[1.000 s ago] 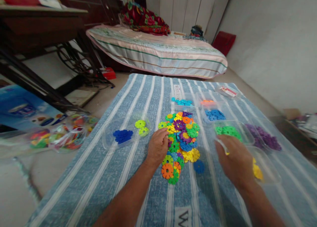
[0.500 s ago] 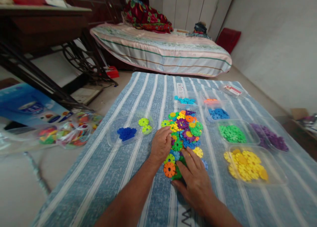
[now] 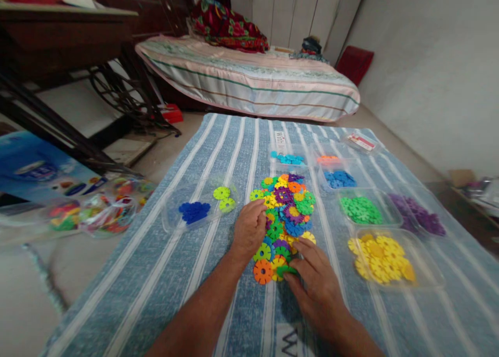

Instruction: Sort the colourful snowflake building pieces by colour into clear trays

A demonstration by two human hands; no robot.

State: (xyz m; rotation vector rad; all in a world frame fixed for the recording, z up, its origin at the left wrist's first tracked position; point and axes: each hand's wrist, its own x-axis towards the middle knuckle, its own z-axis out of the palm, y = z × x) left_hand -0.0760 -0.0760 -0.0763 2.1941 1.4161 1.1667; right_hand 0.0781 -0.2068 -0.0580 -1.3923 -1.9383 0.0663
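Observation:
A heap of notched plastic flower discs (image 3: 283,195) in mixed colours lies on the striped cloth in front of me. My left hand (image 3: 250,229) rests against the heap's left side with its fingers curled together; whatever is in them is hidden. At the near end of the heap, my right hand (image 3: 317,274) pinches a green disc (image 3: 286,269) between thumb and fingers. Just left of that lies an orange disc (image 3: 263,272), flat on the cloth beside a yellow one.
Left, a clear tray (image 3: 169,223) holds dark blue discs and two lime ones. Clear trays to the right hold yellow discs (image 3: 382,258), green discs (image 3: 360,210), purple discs (image 3: 423,216) and blue discs (image 3: 340,179). Light blue discs (image 3: 288,158) and orange discs (image 3: 328,159) sit farther back.
My right hand has drawn back slightly to the right and now pinches a green disc, uncovering yellow and purple discs beneath. The left hand keeps its place at the heap.

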